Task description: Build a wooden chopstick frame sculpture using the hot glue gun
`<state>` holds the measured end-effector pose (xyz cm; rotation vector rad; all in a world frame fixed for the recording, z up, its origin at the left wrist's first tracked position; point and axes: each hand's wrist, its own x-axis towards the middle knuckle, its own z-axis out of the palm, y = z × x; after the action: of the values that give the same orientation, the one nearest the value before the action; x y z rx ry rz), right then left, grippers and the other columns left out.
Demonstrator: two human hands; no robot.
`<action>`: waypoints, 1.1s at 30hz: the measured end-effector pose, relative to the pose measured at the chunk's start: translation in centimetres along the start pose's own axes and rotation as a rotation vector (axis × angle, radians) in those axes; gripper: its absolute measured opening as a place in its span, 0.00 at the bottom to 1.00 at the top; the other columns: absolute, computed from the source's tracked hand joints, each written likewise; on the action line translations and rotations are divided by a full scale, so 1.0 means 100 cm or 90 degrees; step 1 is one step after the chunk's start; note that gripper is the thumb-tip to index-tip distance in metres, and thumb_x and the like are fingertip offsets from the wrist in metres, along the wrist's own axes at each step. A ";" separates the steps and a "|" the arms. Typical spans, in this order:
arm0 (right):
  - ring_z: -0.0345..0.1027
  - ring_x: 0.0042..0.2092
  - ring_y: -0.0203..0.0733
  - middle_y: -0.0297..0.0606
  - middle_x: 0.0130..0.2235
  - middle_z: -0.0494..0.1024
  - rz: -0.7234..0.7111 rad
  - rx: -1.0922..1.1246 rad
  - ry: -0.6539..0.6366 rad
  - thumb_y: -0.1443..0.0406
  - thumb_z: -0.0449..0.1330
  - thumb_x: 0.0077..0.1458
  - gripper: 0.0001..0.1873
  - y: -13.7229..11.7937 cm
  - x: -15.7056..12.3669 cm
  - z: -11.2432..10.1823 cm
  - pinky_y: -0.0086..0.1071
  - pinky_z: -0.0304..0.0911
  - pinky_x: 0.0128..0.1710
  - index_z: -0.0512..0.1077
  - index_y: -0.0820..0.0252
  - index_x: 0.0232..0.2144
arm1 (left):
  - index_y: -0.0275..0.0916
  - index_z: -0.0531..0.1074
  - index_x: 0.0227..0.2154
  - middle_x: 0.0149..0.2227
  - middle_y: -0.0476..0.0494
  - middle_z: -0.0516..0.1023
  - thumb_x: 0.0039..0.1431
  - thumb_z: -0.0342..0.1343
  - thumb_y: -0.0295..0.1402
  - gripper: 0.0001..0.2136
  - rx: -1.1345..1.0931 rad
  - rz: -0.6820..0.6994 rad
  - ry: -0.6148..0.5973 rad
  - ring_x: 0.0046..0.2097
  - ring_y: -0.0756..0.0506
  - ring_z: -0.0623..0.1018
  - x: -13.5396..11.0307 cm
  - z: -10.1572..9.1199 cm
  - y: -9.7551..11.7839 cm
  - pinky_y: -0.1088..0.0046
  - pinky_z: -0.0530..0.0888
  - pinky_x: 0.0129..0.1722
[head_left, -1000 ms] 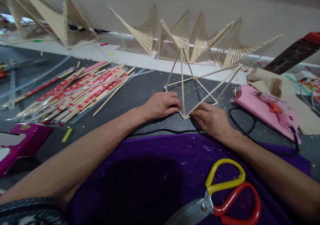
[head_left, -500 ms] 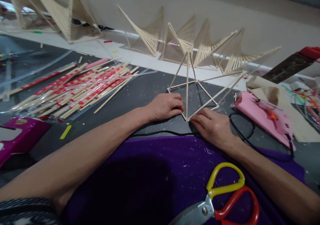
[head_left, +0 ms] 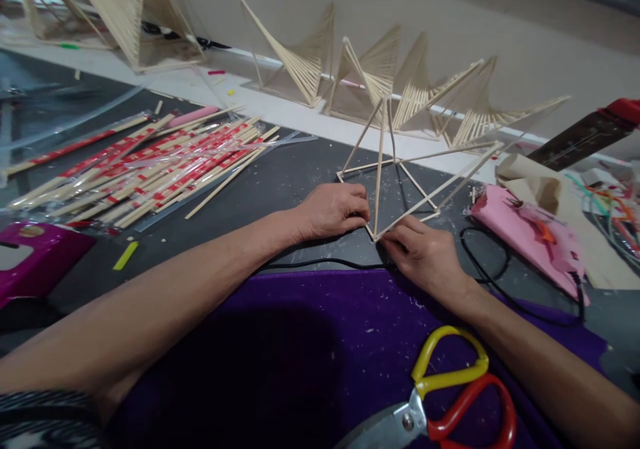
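Note:
A frame of thin wooden sticks (head_left: 380, 169) stands on the dark tabletop, with two raised peaks and a four-sided base. My left hand (head_left: 336, 210) is closed on the base stick just left of the near corner. On the other side of that corner, my right hand (head_left: 417, 246) pinches the frame low down, its fingertips partly hidden behind its own knuckles. Nearest to my right forearm lie large scissors (head_left: 453, 376) with one yellow and one red handle, on a purple cloth (head_left: 290, 316).
Plastic-wrapped stick bundles (head_left: 165, 169) lie at left, near a magenta device (head_left: 40, 256) and a yellow-green piece (head_left: 125, 255). Finished-looking stick models (head_left: 295, 62) line the wall. At right are a pink glue gun (head_left: 550, 236) with a black cord (head_left: 525, 308) and a dark bottle (head_left: 575, 139).
The view has shifted slightly. Both hands keep their hold at the near corner of the stick frame, with no clear movement of the frame on the table.

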<state>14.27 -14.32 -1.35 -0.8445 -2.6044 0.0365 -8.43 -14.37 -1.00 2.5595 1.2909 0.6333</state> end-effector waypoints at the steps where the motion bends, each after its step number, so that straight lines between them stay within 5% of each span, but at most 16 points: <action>1: 0.71 0.33 0.33 0.36 0.33 0.77 0.008 0.012 -0.007 0.68 0.56 0.59 0.09 0.000 0.000 0.000 0.25 0.57 0.30 0.76 0.61 0.30 | 0.41 0.77 0.33 0.38 0.49 0.76 0.59 0.55 0.31 0.06 -0.002 0.000 0.000 0.40 0.50 0.76 0.000 0.000 0.000 0.76 0.69 0.39; 33: 0.69 0.33 0.35 0.37 0.32 0.75 0.026 0.054 -0.022 0.70 0.54 0.59 0.10 -0.002 0.002 0.004 0.27 0.55 0.29 0.74 0.63 0.28 | 0.40 0.77 0.32 0.38 0.47 0.76 0.60 0.55 0.30 0.06 0.020 0.004 0.001 0.40 0.50 0.76 0.000 0.001 0.004 0.75 0.71 0.39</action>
<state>13.85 -14.31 -1.64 -0.8739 -2.5982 0.1724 -8.08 -14.59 -0.95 2.5891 1.3037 0.6220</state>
